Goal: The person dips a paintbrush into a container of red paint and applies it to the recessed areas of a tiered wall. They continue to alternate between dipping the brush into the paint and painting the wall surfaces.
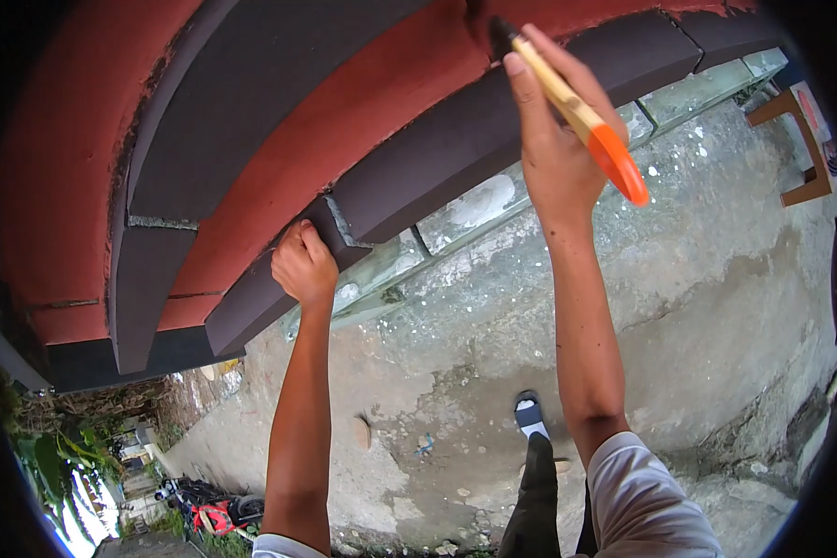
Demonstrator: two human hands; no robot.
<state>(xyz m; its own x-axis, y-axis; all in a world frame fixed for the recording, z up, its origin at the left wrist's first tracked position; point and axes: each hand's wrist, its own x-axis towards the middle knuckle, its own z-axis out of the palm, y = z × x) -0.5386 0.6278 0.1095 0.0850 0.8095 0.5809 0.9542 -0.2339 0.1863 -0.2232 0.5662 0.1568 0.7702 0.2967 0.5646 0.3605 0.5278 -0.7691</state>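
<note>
A paintbrush with a pale wooden handle and an orange end is held in my right hand, fingers and thumb closed around it. Its dark bristles are at the red strip of the wall, just above the dark grey ledge. My left hand is curled into a fist and rests against the dark grey ledge, near a gap between two of its sections. No object shows in that fist.
Pale green, paint-spotted tiles run below the ledge. Around my foot lies cracked concrete ground. A brown plastic stool stands at upper right. At lower left are a red and black motorcycle and green plants.
</note>
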